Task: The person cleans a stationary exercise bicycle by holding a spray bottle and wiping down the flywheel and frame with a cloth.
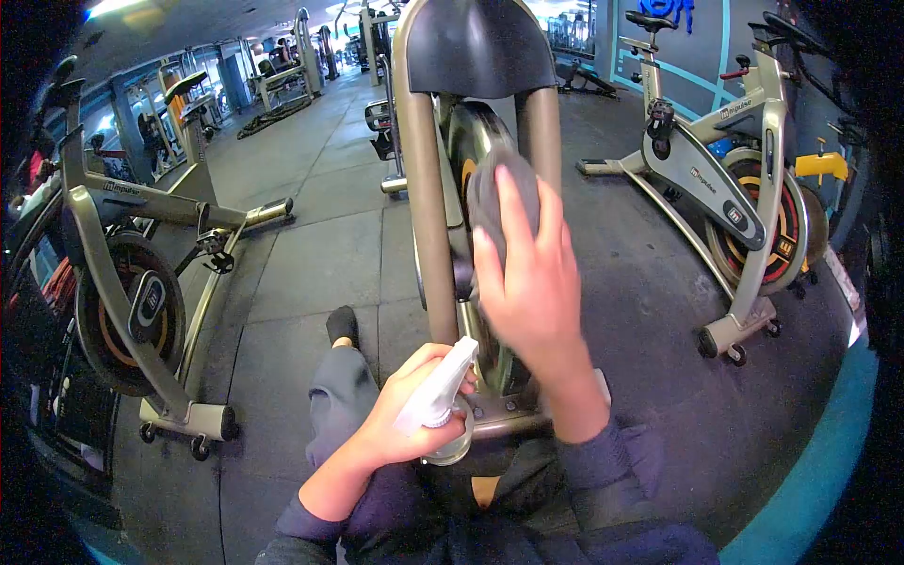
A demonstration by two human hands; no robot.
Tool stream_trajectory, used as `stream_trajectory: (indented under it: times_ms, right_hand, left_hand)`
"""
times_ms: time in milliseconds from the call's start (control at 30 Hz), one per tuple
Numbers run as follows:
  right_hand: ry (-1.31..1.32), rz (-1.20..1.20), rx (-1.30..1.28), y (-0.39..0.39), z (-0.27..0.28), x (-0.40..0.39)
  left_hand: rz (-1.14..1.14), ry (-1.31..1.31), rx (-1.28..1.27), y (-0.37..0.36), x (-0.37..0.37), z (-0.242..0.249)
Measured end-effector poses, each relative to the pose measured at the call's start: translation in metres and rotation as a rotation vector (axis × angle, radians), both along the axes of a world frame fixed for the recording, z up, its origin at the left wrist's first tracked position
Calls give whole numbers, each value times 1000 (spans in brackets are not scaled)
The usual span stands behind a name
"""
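Observation:
Directly before me stands an exercise bike [428,188], its flywheel [468,141] showing between two frame posts. My right hand [537,282] is closed on a dark grey cloth [490,193], fingers spread over it, right at the flywheel's upper part. Slight blur runs along this hand and the cloth. Low at the bike's base, my left hand [395,405] grips a spray bottle [438,391] by its neck. The bottle's white trigger head points up and forward, and its clear body is partly hidden behind my fingers.
Another exercise bike [151,282] stands to the left, and a further exercise bike [716,179] to the right. Dark rubber floor tiles [320,245] lie between them. My foot [343,325] rests on the floor left of the middle bike. Gym machines [287,71] line the back.

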State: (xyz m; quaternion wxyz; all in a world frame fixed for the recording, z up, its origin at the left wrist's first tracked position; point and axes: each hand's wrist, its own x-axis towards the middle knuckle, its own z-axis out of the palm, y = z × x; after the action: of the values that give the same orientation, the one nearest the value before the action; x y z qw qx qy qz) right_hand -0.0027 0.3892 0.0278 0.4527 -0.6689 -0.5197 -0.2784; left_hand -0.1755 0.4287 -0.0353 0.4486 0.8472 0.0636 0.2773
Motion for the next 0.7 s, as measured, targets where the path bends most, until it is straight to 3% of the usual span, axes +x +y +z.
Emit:
stream_trajectory:
  times_ms: [167,367,500,600,700]
  right_hand:
    - [201,-129,-333,32,65,17]
    - [143,-130,-358,46,72,28]
    - [196,-95,-209,23,43,10]
    - [101,23,66,-1,-6,0]
    - [174,72,140,-27,-66,-19]
  left_hand:
    - [-39,-23,-15,2,-3,-2]
    - [-37,-9,-56,-3,2,-3]
    - [-49,-7,-152,-3,2,-5]
    - [-43,-9,-163,-2,0,-5]
    - [-38,-16,-127,-2,-1,-2]
